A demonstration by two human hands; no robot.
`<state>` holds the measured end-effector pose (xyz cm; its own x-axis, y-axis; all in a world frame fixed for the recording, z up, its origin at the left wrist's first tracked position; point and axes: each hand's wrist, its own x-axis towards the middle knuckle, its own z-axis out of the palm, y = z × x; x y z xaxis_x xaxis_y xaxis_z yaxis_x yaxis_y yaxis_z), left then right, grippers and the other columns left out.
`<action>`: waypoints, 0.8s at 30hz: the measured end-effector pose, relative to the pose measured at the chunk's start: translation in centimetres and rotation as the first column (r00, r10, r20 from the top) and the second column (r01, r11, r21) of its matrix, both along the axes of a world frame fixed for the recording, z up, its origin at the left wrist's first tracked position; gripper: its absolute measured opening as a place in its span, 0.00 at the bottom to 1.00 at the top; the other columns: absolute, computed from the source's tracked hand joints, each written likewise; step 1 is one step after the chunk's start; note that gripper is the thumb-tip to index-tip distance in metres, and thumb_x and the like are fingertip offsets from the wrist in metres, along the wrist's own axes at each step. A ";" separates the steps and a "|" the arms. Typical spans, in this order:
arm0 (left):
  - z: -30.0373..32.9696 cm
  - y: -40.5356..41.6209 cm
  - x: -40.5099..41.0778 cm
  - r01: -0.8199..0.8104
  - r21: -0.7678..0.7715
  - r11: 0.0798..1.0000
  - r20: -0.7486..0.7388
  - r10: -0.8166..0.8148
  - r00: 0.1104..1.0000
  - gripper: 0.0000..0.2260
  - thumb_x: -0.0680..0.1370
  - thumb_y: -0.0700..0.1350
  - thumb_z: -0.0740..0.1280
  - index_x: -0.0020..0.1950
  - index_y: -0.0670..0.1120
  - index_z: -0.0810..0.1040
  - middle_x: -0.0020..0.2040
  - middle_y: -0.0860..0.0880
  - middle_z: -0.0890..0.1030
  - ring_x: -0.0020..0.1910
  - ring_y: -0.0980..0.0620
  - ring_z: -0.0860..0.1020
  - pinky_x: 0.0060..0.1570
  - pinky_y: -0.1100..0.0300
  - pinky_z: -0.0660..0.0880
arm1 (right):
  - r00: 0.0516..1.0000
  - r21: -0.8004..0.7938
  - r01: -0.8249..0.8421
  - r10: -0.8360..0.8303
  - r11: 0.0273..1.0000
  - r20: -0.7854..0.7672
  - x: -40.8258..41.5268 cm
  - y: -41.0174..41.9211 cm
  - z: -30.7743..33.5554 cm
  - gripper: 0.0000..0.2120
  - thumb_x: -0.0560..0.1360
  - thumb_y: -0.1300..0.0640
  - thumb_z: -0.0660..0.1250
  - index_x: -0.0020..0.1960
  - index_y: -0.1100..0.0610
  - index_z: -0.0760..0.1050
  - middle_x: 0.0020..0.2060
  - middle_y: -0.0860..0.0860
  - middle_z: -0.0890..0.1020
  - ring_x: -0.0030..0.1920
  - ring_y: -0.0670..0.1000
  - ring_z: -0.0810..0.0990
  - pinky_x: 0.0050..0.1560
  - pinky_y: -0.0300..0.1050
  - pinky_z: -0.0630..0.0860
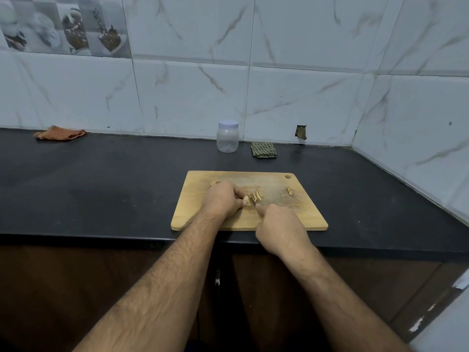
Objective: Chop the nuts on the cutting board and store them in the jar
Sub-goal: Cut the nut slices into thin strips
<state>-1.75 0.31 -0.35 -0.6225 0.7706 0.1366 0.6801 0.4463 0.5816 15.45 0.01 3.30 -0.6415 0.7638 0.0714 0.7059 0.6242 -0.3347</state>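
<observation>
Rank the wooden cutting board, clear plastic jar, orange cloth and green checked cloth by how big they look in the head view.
1. Rectangular wooden cutting board, easily largest.
2. Clear plastic jar with pale lid and crumpled orange cloth: too alike to rank.
3. Folded green checked cloth, smallest.

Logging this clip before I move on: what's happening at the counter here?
A person is chopping nuts on a wooden cutting board on a dark counter. The left hand holds a nut in place while the right hand works a knife, mostly hidden, against it. Cut slices lie just beyond the blade, and a few more pieces sit near the board's right edge. The jar stands by the wall behind, lid on and seemingly empty, so nothing is stored yet.
</observation>
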 end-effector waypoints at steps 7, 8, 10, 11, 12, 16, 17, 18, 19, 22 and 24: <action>-0.1 0.0 -0.2 0.006 0.005 1.000 -0.017 -0.006 1.000 0.10 0.75 0.49 0.74 0.56 0.54 0.85 0.55 0.54 0.84 0.56 0.55 0.79 0.58 0.58 0.76 | 0.998 -0.019 -0.011 0.010 1.000 -0.057 -0.8 0.3 -0.3 0.26 0.77 0.61 0.61 0.74 0.46 0.69 0.64 0.51 0.78 0.59 0.52 0.77 0.55 0.46 0.77; -0.1 0.0 -0.2 0.005 0.003 1.000 -0.021 -0.005 1.000 0.11 0.75 0.50 0.74 0.56 0.54 0.85 0.55 0.54 0.84 0.56 0.55 0.79 0.58 0.58 0.76 | 0.998 -0.021 -0.013 0.011 1.000 -0.057 -0.9 0.4 -0.3 0.26 0.77 0.61 0.61 0.74 0.46 0.69 0.63 0.51 0.78 0.59 0.52 0.77 0.55 0.46 0.77; -0.2 0.0 -0.2 0.004 0.000 1.000 -0.024 -0.004 1.000 0.11 0.75 0.50 0.73 0.56 0.54 0.85 0.55 0.54 0.84 0.56 0.55 0.79 0.58 0.57 0.76 | 0.998 -0.024 -0.013 0.012 1.000 -0.059 -1.0 0.6 -0.3 0.26 0.77 0.61 0.61 0.74 0.47 0.69 0.63 0.51 0.79 0.60 0.53 0.77 0.55 0.46 0.77; -0.2 0.1 -0.2 0.005 0.000 1.000 -0.021 -0.005 1.000 0.10 0.75 0.50 0.73 0.56 0.54 0.85 0.54 0.54 0.84 0.56 0.55 0.79 0.58 0.57 0.76 | 0.998 -0.023 -0.013 0.012 1.000 -0.059 -1.0 0.7 -0.3 0.26 0.77 0.61 0.61 0.74 0.47 0.69 0.63 0.51 0.79 0.61 0.53 0.76 0.56 0.46 0.76; -0.2 0.0 -0.2 0.006 -0.001 1.000 -0.019 -0.006 1.000 0.10 0.75 0.50 0.73 0.55 0.54 0.85 0.54 0.54 0.84 0.56 0.55 0.79 0.58 0.57 0.76 | 0.998 -0.021 -0.014 0.013 1.000 -0.055 -0.9 0.7 -0.3 0.26 0.77 0.61 0.61 0.74 0.47 0.69 0.63 0.51 0.79 0.62 0.53 0.76 0.56 0.46 0.75; -0.2 0.0 -0.2 0.016 -0.002 1.000 -0.016 -0.016 1.000 0.09 0.75 0.49 0.73 0.54 0.55 0.85 0.53 0.54 0.85 0.55 0.54 0.79 0.57 0.56 0.76 | 0.999 -0.031 -0.020 0.018 0.999 -0.047 -0.9 0.7 -0.3 0.26 0.77 0.60 0.61 0.74 0.47 0.68 0.64 0.51 0.78 0.62 0.53 0.76 0.57 0.46 0.76; -0.1 0.0 -0.1 0.016 -0.002 1.000 -0.015 -0.016 1.000 0.09 0.75 0.49 0.73 0.54 0.55 0.85 0.53 0.54 0.85 0.55 0.54 0.79 0.57 0.56 0.77 | 0.999 -0.035 -0.019 0.017 0.999 -0.046 -0.9 0.8 -0.3 0.26 0.77 0.61 0.61 0.74 0.46 0.68 0.64 0.51 0.78 0.62 0.53 0.76 0.56 0.46 0.76; -0.1 0.0 -0.1 0.015 -0.002 1.000 -0.013 -0.015 1.000 0.09 0.75 0.49 0.73 0.54 0.55 0.85 0.53 0.54 0.85 0.55 0.54 0.79 0.58 0.56 0.76 | 0.999 -0.039 -0.015 0.014 0.999 -0.043 -0.8 0.9 -0.2 0.26 0.77 0.61 0.61 0.74 0.46 0.68 0.64 0.51 0.78 0.61 0.53 0.76 0.56 0.46 0.76; -0.1 0.0 -0.1 0.012 -0.003 1.000 -0.012 -0.012 1.000 0.09 0.75 0.49 0.73 0.54 0.54 0.85 0.53 0.54 0.85 0.56 0.54 0.79 0.58 0.57 0.76 | 0.999 -0.039 -0.011 0.009 0.999 -0.037 -0.8 1.0 -0.1 0.26 0.77 0.61 0.61 0.74 0.46 0.69 0.63 0.51 0.78 0.61 0.53 0.76 0.56 0.46 0.76; 0.0 -0.1 0.0 0.007 -0.011 1.000 -0.014 -0.007 1.000 0.09 0.75 0.50 0.73 0.55 0.54 0.85 0.54 0.54 0.84 0.57 0.54 0.79 0.59 0.57 0.76 | 1.000 -0.031 0.009 -0.009 0.999 -0.027 -0.8 1.3 0.2 0.26 0.77 0.62 0.61 0.73 0.46 0.69 0.62 0.52 0.79 0.60 0.52 0.77 0.55 0.45 0.75; 0.0 -0.1 0.0 0.013 -0.019 1.000 -0.014 -0.013 1.000 0.08 0.75 0.50 0.73 0.54 0.55 0.85 0.54 0.54 0.85 0.57 0.54 0.79 0.59 0.56 0.76 | 0.999 -0.038 0.005 -0.006 0.999 -0.034 -0.9 1.3 0.3 0.27 0.77 0.62 0.61 0.74 0.46 0.69 0.64 0.52 0.78 0.61 0.52 0.76 0.56 0.45 0.75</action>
